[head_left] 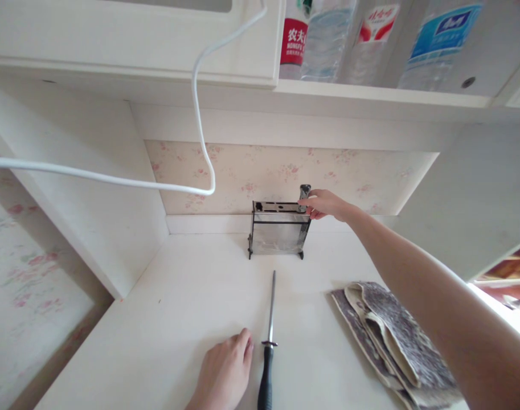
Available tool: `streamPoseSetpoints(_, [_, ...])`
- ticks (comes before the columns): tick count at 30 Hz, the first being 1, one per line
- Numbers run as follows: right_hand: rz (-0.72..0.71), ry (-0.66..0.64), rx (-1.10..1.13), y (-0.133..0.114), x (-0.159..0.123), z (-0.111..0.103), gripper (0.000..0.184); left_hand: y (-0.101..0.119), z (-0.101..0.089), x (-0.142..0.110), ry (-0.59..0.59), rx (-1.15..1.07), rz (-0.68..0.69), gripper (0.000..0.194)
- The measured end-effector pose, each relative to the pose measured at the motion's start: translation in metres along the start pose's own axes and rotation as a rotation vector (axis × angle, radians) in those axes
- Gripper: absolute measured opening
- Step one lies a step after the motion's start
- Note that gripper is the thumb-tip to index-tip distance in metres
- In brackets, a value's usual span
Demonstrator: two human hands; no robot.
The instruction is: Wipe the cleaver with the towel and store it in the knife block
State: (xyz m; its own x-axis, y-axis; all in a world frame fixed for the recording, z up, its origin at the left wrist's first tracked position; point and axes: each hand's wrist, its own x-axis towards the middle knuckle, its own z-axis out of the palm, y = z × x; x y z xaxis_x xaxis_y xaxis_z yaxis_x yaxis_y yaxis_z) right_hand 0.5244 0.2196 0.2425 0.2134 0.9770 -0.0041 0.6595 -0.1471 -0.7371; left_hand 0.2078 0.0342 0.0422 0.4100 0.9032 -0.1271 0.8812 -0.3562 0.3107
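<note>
My right hand (322, 205) grips the dark handle of a knife (304, 191) standing upright in the right end of a knife block (277, 236). The block has clear sides, a slotted metal top and black posts; a dark shape shows through its right end. On the white counter my left hand (225, 367) rests with its fingers curled closed and nothing visible in them. Just to its right lies a honing steel (271, 319), black handle towards me and rod pointing at the block. My left hand appears apart from it.
A folded brown-grey towel (396, 336) lies on the right of the counter (178, 296), under my right forearm. Overhead, a shelf (371, 99) holds several plastic bottles (328, 40). A white cable (197, 85) hangs across the upper left. Side panels and a flowered back wall enclose the counter.
</note>
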Motion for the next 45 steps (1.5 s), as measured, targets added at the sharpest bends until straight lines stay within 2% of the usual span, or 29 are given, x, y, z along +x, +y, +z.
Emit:
streamPoseSetpoints(2, [-0.017, 0.016, 0.032, 0.006, -0.009, -0.001, 0.057, 0.001, -0.001, 0.000, -0.012, -0.006, -0.002, 0.024])
streamPoseSetpoints(4, [-0.038, 0.049, 0.048, 0.015, -0.021, 0.001, 0.063, 0.001, -0.001, 0.000, -0.024, -0.012, -0.004, 0.024])
streamPoseSetpoints(7, [-0.076, 0.023, -0.051, 0.042, -0.046, 0.011, 0.048, 0.000, 0.001, 0.000, -0.015, -0.037, -0.004, 0.023])
streamPoseSetpoints(11, [-0.171, -0.223, -0.168, 0.105, -0.090, 0.039, 0.028, -0.001, 0.001, -0.001, 0.055, -0.125, 0.035, 0.022])
streamPoseSetpoints(13, [-0.139, -0.285, -0.139, 0.143, -0.110, 0.057, 0.027, 0.001, -0.001, -0.002, 0.096, -0.120, 0.138, 0.028])
streamPoseSetpoints(15, [-0.093, -0.280, -0.120, 0.179, -0.125, 0.074, 0.027, 0.005, -0.006, -0.002, 0.118, -0.033, 0.305, 0.041])
streamPoseSetpoints(18, [-0.081, -0.129, -0.159, 0.213, -0.139, 0.090, 0.028, 0.015, -0.015, -0.002, 0.099, 0.139, 0.587, 0.049])
streamPoseSetpoints(20, [-0.090, -0.036, -0.205, 0.219, -0.145, 0.095, 0.030, 0.021, -0.021, -0.001, 0.087, 0.216, 0.728, 0.037])
streamPoseSetpoints(22, [-0.136, 0.001, -0.289, 0.216, -0.149, 0.096, 0.028, 0.025, -0.026, 0.002, 0.091, 0.281, 0.822, 0.025])
streamPoseSetpoints(25, [-0.198, 0.001, -0.424, 0.205, -0.154, 0.097, 0.025, 0.031, -0.030, 0.008, 0.124, 0.358, 0.934, 0.024])
streamPoseSetpoints(28, [-0.194, 0.005, -0.479, 0.200, -0.158, 0.098, 0.027, 0.035, -0.037, 0.015, 0.215, 0.401, 1.084, 0.022])
streamPoseSetpoints(31, [-0.202, 0.029, -0.503, 0.200, -0.160, 0.099, 0.028, 0.040, -0.053, 0.022, 0.336, 0.432, 1.219, 0.017])
streamPoseSetpoints(33, [-0.203, 0.036, -0.514, 0.200, -0.161, 0.100, 0.028, 0.044, -0.071, 0.028, 0.381, 0.406, 1.208, 0.015])
streamPoseSetpoints(35, [-0.199, 0.034, -0.522, 0.199, -0.162, 0.099, 0.028, 0.047, -0.094, 0.033, 0.392, 0.278, 1.115, 0.015])
streamPoseSetpoints(38, [-0.193, 0.030, -0.525, 0.199, -0.162, 0.099, 0.027, 0.053, -0.134, 0.043, 0.425, -0.045, 0.829, 0.011])
streamPoseSetpoints(41, [-0.197, 0.031, -0.510, 0.200, -0.162, 0.099, 0.027, 0.058, -0.174, 0.055, 0.498, -0.338, 0.536, 0.020])
streamPoseSetpoints(43, [-0.205, 0.034, -0.501, 0.200, -0.162, 0.099, 0.026, 0.062, -0.197, 0.064, 0.544, -0.511, 0.445, 0.024])
streamPoseSetpoints(45, [-0.210, 0.038, -0.496, 0.200, -0.162, 0.099, 0.026, 0.066, -0.216, 0.076, 0.639, -0.694, 0.418, 0.027])
